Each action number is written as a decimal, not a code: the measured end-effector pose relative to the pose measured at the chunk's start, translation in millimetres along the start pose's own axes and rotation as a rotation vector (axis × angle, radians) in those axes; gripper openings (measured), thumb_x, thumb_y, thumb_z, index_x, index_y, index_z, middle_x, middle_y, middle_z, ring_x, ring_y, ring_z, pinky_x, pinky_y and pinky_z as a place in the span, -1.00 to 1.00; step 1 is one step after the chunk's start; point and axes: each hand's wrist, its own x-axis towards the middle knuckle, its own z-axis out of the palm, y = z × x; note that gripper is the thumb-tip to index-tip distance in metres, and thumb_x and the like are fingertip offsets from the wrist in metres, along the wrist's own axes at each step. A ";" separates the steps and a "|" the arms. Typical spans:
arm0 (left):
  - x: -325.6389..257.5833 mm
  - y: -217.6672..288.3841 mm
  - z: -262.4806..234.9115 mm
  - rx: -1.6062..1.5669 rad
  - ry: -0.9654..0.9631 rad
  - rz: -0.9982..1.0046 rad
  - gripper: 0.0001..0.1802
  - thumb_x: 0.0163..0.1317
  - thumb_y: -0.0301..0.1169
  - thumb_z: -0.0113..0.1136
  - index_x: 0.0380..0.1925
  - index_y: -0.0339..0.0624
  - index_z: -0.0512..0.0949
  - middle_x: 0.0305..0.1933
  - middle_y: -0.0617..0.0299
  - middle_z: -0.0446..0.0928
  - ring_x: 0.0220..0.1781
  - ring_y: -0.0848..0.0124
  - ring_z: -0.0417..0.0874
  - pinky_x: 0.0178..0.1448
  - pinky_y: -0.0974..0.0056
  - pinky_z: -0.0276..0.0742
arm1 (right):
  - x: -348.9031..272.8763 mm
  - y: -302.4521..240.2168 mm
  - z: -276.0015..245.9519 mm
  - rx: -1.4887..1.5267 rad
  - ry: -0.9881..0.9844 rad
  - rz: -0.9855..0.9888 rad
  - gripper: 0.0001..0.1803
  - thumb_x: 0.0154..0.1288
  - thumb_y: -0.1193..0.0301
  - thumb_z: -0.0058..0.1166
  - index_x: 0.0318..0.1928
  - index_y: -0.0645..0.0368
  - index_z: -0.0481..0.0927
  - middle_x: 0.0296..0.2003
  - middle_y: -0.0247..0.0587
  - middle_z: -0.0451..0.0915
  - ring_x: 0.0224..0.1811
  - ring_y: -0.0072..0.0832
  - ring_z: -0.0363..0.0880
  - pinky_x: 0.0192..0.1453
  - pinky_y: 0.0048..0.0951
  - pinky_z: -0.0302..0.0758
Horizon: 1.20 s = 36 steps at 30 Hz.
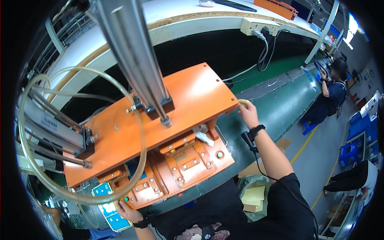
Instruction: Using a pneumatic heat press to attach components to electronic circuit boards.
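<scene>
The orange press point(190, 94) stands between the person's two hands point(129, 212) point(249, 115).

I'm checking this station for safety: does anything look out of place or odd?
Possibly: a crumpled white wad, perhaps cloth or tissue, shows beneath the orange metal top plate, odd among the bolted orange parts. A thick, translucent plastic hose also loops loosely across the view of the plate.

From where I watch remotely, a green tabletop point(280, 105) curves across the room, a white bench point(180, 9) with a wooden edge runs beyond it, and to the right a grey floor point(320, 152) carries yellow lines point(303, 148) and blue stools point(349, 155) beneath glaring light point(353, 29).
</scene>
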 end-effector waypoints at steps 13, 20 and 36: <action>-2.2 -28.2 -8.6 -0.017 0.073 0.093 -0.59 0.61 -0.36 -0.20 0.23 -0.39 0.47 0.30 0.02 0.51 0.30 0.26 0.53 0.42 0.15 0.43 | 126.2 -1.9 90.5 -1.001 0.032 -0.066 0.06 0.05 -0.10 0.42 0.49 0.03 0.25 0.30 -0.03 0.46 0.37 -0.09 0.40 0.36 -0.01 0.42; -2.8 -19.7 -6.8 0.027 0.043 0.089 -0.61 0.61 -0.37 -0.19 0.21 -0.38 0.49 0.30 0.01 0.51 0.33 0.24 0.50 0.47 0.15 0.35 | 115.4 -20.7 84.4 -0.977 -0.054 -0.214 -0.10 0.02 0.03 0.42 0.37 0.06 0.39 0.11 -0.01 0.57 0.18 -0.11 0.57 0.25 -0.05 0.52; 0.9 -17.0 -2.2 -0.244 0.010 -0.037 -0.60 0.59 -0.40 -0.16 0.25 -0.43 0.44 0.36 -0.01 0.45 0.38 0.21 0.43 0.48 0.13 0.28 | -201.1 -115.9 -98.0 0.135 0.127 -0.102 -0.21 0.16 0.43 0.39 0.39 0.22 0.33 0.09 -0.14 0.54 0.08 -0.39 0.57 0.16 -0.42 0.50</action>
